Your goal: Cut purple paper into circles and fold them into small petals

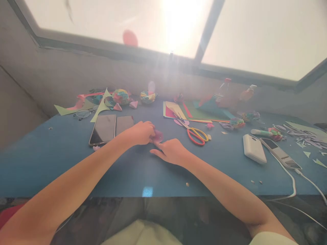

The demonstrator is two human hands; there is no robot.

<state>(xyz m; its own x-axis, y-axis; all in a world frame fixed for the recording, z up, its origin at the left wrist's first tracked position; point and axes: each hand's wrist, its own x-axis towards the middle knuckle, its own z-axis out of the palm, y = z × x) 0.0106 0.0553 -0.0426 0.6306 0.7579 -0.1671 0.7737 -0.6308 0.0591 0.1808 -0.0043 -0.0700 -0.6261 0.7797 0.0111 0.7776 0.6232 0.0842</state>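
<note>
Near the middle of the table, my left hand (143,133) has its fingers curled and pinched around a small pinkish-purple piece of paper (158,136). Just to the right, my right hand (174,151) lies low over the table, its forefinger reaching to the paper's lower edge. Its thumb stretches out to the left, apart from the fingers. The left fingertips are partly hidden. Two dark phones lie beyond my left wrist, a larger one (103,130) and one partly covered (124,124). Scissors (196,135) with red and yellow handles lie beyond my right hand.
Coloured paper sheets (189,110) lie at the back. Crumpled paper balls (121,97), glasses (83,114) and green paper (101,106) sit back left. At right are a white power bank (254,149), a cabled phone (281,153), paper scraps (306,136) and a bottle (224,89).
</note>
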